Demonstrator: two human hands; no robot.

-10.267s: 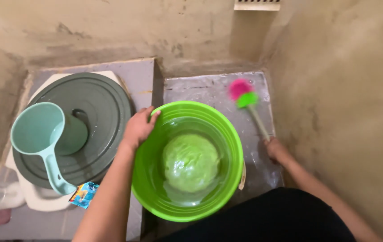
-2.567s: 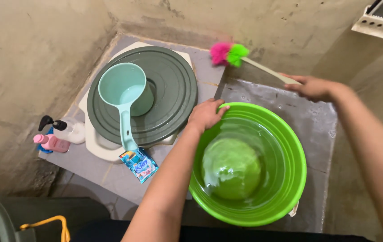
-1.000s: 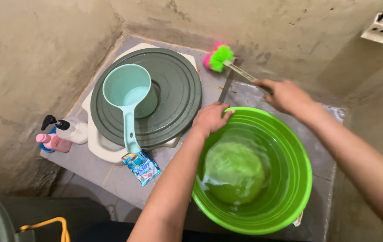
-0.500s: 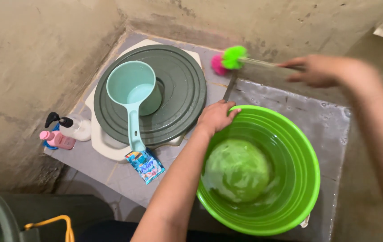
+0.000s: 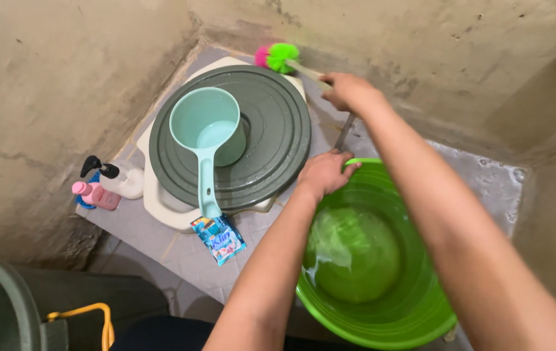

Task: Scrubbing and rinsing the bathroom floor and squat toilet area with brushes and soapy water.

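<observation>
My left hand (image 5: 324,172) grips the near-left rim of a bright green basin (image 5: 382,318) that holds water and a submerged green cloth-like lump (image 5: 354,255). My right hand (image 5: 348,91) reaches across, over the basin, and is closed on the pale handle of a brush with a pink and green bristle head (image 5: 276,56). The brush head sits at the far edge of a round dark grey lid (image 5: 271,140), close to the wall. A pale teal dipper (image 5: 206,133) with some water in it rests on that lid.
The lid covers a white base (image 5: 154,201) on a grey tiled ledge. A blue sachet (image 5: 219,238) lies by the dipper's handle. A pump bottle (image 5: 118,179) and a pink bottle (image 5: 94,195) stand at the left wall. Rough concrete walls close in on three sides. A yellow cord (image 5: 89,318) lies below.
My right hand has swung the brush left, from above the wet ledge to the far edge of the grey lid. My left hand has stayed on the basin rim. The view shifted right.
</observation>
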